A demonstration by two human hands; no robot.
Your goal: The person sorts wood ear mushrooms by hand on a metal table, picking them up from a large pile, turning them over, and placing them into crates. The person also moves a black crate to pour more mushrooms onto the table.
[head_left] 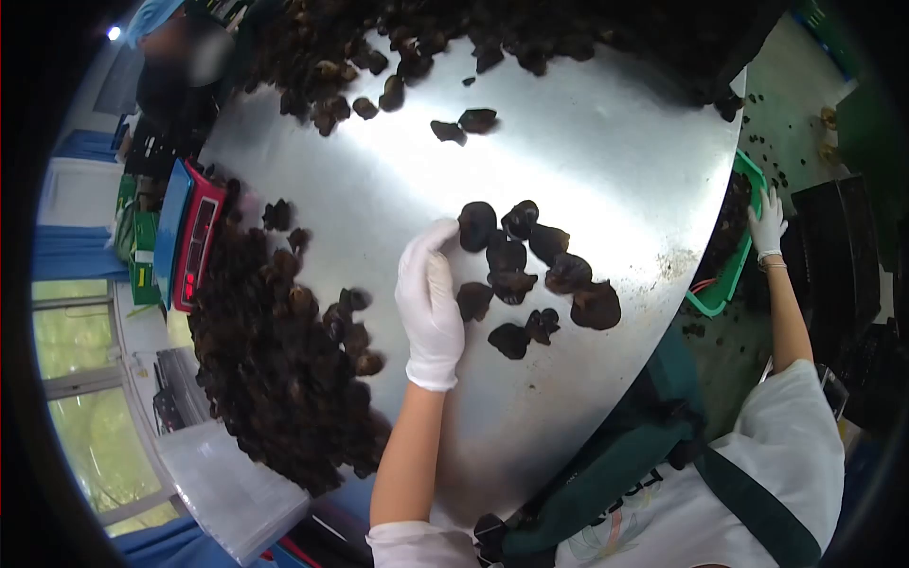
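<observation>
My left hand [431,303], in a white glove, is over the metal table with its fingers held together, stretched and slightly cupped. Its fingertips are beside a loose cluster of dark brown mushroom-like pieces [506,254], close to or touching the nearest one; I see nothing held in it. At the right, my right hand [769,225], also gloved in white, grips the rim of a green plastic basket [727,282] beside the table edge. Dark pieces lie inside that basket.
A large heap of dark pieces [284,379] covers the table's left side, and another [454,28] the far side. A red and blue digital scale [196,237] stands at the left. Bits lie scattered on the green floor [786,114]. Another person is partly visible at top left.
</observation>
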